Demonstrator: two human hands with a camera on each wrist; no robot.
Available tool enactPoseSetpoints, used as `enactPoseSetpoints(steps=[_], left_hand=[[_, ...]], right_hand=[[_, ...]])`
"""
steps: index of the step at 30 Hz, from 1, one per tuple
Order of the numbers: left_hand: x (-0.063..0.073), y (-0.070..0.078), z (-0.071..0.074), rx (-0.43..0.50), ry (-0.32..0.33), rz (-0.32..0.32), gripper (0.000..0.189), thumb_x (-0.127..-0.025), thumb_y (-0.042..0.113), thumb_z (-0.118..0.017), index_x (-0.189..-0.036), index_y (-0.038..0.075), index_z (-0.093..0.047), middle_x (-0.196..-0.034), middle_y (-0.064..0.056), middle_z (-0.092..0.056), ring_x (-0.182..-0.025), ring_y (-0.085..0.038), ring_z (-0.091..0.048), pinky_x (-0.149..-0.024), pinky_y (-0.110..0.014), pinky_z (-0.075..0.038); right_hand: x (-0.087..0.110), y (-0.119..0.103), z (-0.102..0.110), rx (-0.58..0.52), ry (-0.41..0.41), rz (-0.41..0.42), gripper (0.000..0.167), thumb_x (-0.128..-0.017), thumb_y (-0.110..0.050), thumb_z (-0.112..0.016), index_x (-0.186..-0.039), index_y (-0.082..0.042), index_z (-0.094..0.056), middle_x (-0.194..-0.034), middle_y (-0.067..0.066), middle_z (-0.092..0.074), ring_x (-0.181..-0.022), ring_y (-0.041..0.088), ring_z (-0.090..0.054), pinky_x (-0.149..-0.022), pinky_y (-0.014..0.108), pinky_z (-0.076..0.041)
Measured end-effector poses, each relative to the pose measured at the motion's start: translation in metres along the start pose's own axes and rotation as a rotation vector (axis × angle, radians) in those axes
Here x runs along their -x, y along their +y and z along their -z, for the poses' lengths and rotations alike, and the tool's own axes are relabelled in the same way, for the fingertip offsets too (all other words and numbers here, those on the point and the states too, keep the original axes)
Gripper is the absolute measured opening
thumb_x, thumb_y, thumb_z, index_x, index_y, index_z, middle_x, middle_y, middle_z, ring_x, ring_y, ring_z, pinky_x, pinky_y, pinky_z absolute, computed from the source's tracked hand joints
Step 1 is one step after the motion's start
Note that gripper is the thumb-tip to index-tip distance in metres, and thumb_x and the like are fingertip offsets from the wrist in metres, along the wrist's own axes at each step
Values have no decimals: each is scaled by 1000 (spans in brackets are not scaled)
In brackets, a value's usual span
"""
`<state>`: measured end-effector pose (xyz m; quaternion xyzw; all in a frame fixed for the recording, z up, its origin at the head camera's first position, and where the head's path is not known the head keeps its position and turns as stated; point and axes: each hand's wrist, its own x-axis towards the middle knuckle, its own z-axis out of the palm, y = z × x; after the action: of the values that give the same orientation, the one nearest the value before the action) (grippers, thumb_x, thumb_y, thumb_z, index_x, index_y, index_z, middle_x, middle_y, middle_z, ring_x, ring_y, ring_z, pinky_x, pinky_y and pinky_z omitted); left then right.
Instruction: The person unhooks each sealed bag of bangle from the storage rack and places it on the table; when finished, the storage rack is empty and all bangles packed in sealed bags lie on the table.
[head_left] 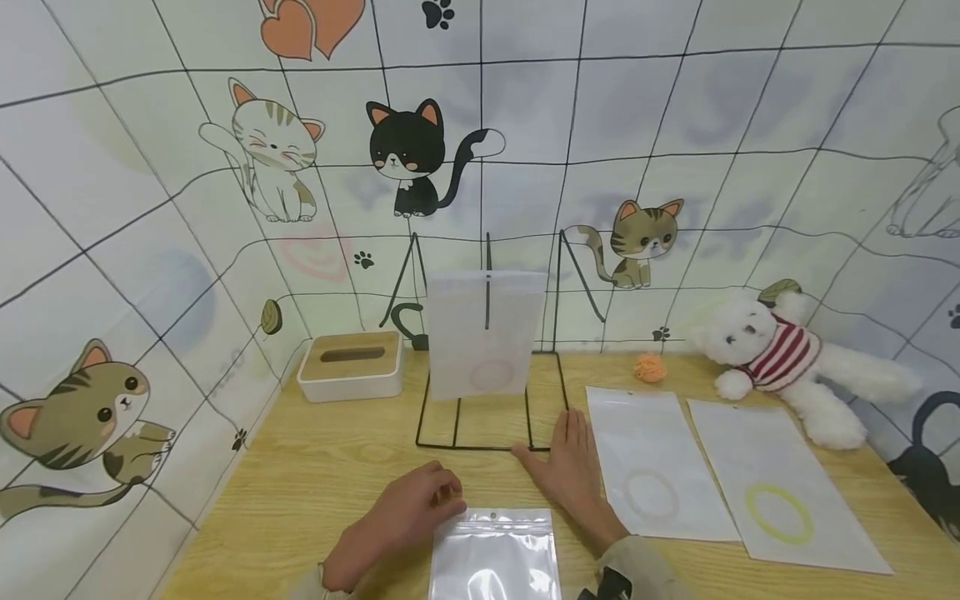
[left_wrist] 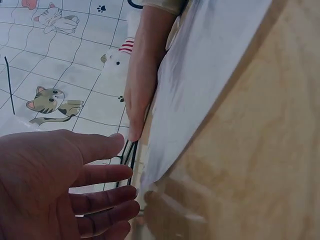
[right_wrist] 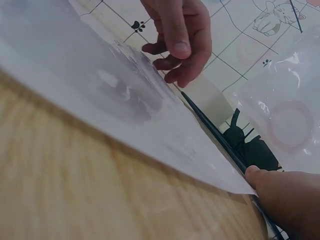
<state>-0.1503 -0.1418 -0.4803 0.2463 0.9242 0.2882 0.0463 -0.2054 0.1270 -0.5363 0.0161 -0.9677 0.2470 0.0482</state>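
A clear zip bag [head_left: 493, 554] with a small hang hole lies flat at the table's near edge, between both hands. Close to its upper left corner is my left hand [head_left: 412, 508], fingers loosely bent; in the left wrist view nothing shows in its grasp. My right hand [head_left: 566, 467] rests with straight fingers at the front right corner of a black wire rack [head_left: 472, 448], its thumb at the front bar. From the rack hangs another zip bag [head_left: 480, 333] holding a pink ring [head_left: 491, 375]. In the right wrist view the right thumb [right_wrist: 255, 175] appears against the rack's dark bar.
Two more zip bags lie at the right, one with a pale ring [head_left: 651, 496], one with a yellow ring [head_left: 780, 514]. Behind them are a white plush toy [head_left: 780, 354] and an orange ball [head_left: 649, 367]. A tissue box [head_left: 351, 367] stands at the back left.
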Motion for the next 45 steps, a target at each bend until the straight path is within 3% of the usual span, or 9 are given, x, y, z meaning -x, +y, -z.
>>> enactPoseSetpoints(steps=[5, 13, 19, 25, 33, 39, 45], left_hand=[[-8, -11, 14, 67, 44, 3, 23, -98, 36, -64, -107, 17, -71, -100, 11, -61, -95, -11, -61, -76, -27, -52], [-32, -16, 52, 99, 387, -80, 12, -98, 24, -66, -106, 17, -70, -103, 7, -64, -94, -11, -60, -74, -31, -53], [-58, -6, 81, 184, 544, -101, 24, -100, 22, -62, -119, 7, -64, -117, -9, -62, -104, -21, -61, -82, -43, -53], [-81, 4, 95, 313, 596, -86, 42, -101, 24, -60, -137, 4, -48, -129, -12, -53, -110, -25, -56, -88, -46, -48], [-100, 18, 96, 419, 683, -58, 44, -102, 29, -58, -140, 11, -46, -126, -9, -53, -109, -21, -55, -92, -39, -47], [-111, 26, 98, 460, 738, -82, 33, -106, 30, -49, -131, 9, -56, -119, -10, -61, -98, -24, -63, -83, -37, -51], [-118, 35, 98, 492, 761, -64, 33, -107, 37, -46, -119, 10, -61, -111, -10, -68, -92, -26, -71, -75, -41, -58]], right_hand=[[3, -2, -1, -4, 2, 8, 113, -90, -74, -49, -154, 12, -12, -164, 30, -5, -154, 42, -4, -125, 53, -5], [2, -1, 0, 22, 17, 15, 114, -89, -75, -49, -154, 13, -15, -163, 31, -7, -154, 43, -6, -125, 53, -7], [1, 0, 0, 19, 14, 15, 114, -89, -75, -49, -153, 13, -16, -163, 30, -8, -154, 43, -7, -125, 53, -8], [1, 1, 0, 18, 36, 17, 113, -89, -74, -51, -153, 14, -18, -163, 31, -11, -153, 43, -9, -125, 53, -9], [2, 0, -1, 16, 33, 12, 114, -89, -75, -51, -153, 14, -18, -163, 31, -10, -153, 43, -9, -125, 53, -9], [2, 0, -1, 24, 37, 11, 114, -89, -75, -50, -153, 13, -18, -163, 31, -11, -153, 44, -10, -125, 53, -10], [2, -1, 0, 30, 43, 16, 113, -89, -75, -50, -153, 13, -19, -163, 31, -11, -153, 43, -10, -125, 53, -10]])
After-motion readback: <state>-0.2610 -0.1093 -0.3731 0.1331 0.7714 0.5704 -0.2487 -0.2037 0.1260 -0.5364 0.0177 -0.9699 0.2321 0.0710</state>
